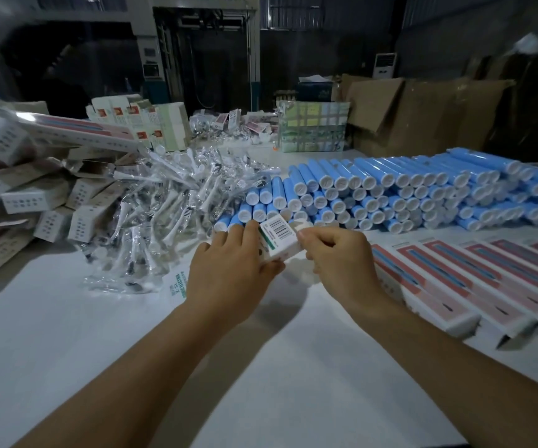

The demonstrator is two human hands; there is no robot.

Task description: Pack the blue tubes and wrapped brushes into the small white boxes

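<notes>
A small white box (279, 240) with a barcode and a green stripe is held above the table in both hands. My left hand (228, 270) grips its body from the left, fingers curled round it. My right hand (335, 253) pinches the box's top flap at its right end. Behind the hands lies a long stack of blue tubes (390, 192) with white caps facing me. A heap of wrapped brushes (164, 215) in clear plastic lies to the left of the tubes. What is inside the box is hidden.
Several small white boxes (31, 202) are piled at the far left. Pink-and-white long boxes (474, 282) lie in a row on the right of the white table (261, 367). Cardboard cartons (422, 114) and a taped box (312, 127) stand at the back.
</notes>
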